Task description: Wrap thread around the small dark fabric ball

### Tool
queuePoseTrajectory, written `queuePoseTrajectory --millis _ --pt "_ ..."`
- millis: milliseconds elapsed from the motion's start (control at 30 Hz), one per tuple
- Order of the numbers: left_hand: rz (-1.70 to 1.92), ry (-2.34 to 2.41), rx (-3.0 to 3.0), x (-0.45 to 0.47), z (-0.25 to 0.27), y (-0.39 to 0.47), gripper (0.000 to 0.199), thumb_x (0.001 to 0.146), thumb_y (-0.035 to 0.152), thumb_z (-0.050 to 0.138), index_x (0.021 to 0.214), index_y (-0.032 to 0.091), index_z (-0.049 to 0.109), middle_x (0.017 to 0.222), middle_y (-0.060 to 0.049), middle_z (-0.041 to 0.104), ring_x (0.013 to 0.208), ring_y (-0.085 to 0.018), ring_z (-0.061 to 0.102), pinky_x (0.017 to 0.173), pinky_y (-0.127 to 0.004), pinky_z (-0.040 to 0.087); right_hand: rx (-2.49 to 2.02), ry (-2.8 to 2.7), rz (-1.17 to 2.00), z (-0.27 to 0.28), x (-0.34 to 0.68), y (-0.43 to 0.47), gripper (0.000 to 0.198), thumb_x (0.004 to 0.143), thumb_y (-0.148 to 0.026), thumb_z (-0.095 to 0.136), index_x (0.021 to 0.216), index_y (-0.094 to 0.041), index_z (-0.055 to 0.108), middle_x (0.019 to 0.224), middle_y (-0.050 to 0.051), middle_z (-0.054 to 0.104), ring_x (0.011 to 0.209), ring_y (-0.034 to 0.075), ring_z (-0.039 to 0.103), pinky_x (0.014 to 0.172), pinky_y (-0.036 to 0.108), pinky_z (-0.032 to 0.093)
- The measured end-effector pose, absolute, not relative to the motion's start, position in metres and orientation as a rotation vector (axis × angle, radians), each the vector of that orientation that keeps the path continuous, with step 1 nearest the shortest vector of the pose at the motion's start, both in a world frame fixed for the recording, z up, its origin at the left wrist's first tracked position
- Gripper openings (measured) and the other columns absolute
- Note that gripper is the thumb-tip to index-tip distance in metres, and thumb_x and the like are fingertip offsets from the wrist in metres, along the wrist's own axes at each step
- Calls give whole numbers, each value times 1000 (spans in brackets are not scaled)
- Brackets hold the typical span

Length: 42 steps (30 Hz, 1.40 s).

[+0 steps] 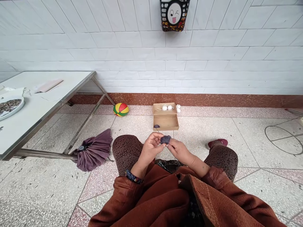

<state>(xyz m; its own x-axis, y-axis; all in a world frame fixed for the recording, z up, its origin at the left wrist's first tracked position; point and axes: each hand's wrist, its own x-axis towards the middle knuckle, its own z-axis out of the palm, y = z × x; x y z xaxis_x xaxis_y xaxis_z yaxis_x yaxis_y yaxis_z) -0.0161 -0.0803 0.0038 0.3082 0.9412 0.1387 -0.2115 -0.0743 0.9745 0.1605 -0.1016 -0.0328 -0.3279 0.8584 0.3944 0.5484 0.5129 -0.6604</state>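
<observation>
A small bundle of dark grey yarn (pixel 165 139) sits between my two hands, above my lap. My left hand (pixel 151 145) pinches it from the left with thumb and fingers. From the right, my right hand (pixel 180 150) grips its lower edge between thumb and forefinger. Beyond my hands an open cardboard box (pixel 166 122) lies on the floor. In its near left corner rests a dark ball of yarn (pixel 156 126), and a thin dark strand runs from there towards my hands. White yarn balls (pixel 167 107) lie in the lid part, with others just outside on the right.
To the left stands a white-topped metal table (pixel 54 91) carrying a plate of dried brown pieces (pixel 11 105). A folded purple umbrella (pixel 94 151) leans by its lower bar. A colourful ball (pixel 121 109) lies near the wall. A wire ring stand (pixel 284 138) is at right; a black basket (pixel 174 15) hangs above.
</observation>
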Motion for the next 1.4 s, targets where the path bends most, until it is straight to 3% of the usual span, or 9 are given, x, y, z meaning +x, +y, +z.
queuePoseTrajectory --millis 300,567,767,967,1200,1400 --pt "1163 1061 1536 -18 -11 -73 27 73 13 68 99 20 63 96 -4 67 91 -17 64 86 -32 51 -967 -2197 456 -16 161 -114 26 106 -31 42 94 -21 63 80 4 64 72 16 61 67 27 49" --pt "1008 908 1775 -19 -3 -79 27 74 8 64 97 21 65 97 -4 65 90 -17 62 84 -31 49 -1089 -1977 359 -3 180 -96 24 104 -30 46 96 -22 67 83 6 67 76 19 63 70 30 50" --pt "964 653 1474 -18 1 -85 26 75 17 73 99 21 65 101 -6 64 96 -18 61 88 -32 49 -1175 -1815 463 -23 173 -92 22 103 -27 46 91 -21 63 82 5 67 77 19 64 72 30 51" --pt "1157 804 1176 -17 -2 -81 30 74 24 77 100 21 61 96 -3 65 91 -16 62 86 -30 48 -1136 -1982 531 -44 155 -108 23 104 -27 43 92 -20 60 82 5 68 75 17 64 69 27 51" --pt "1192 1174 1580 -20 -13 -74 27 75 15 66 101 20 60 97 -4 66 89 -16 63 83 -30 49 -880 -2155 534 -21 157 -116 21 104 -26 46 99 -20 65 82 4 69 74 16 65 71 26 51" --pt "1085 1090 1803 -20 -9 -77 28 73 9 63 98 21 63 96 -3 63 86 -16 61 79 -29 49 -939 -2013 397 9 172 -98 19 103 -29 52 98 -21 68 81 5 70 74 17 65 69 27 51"
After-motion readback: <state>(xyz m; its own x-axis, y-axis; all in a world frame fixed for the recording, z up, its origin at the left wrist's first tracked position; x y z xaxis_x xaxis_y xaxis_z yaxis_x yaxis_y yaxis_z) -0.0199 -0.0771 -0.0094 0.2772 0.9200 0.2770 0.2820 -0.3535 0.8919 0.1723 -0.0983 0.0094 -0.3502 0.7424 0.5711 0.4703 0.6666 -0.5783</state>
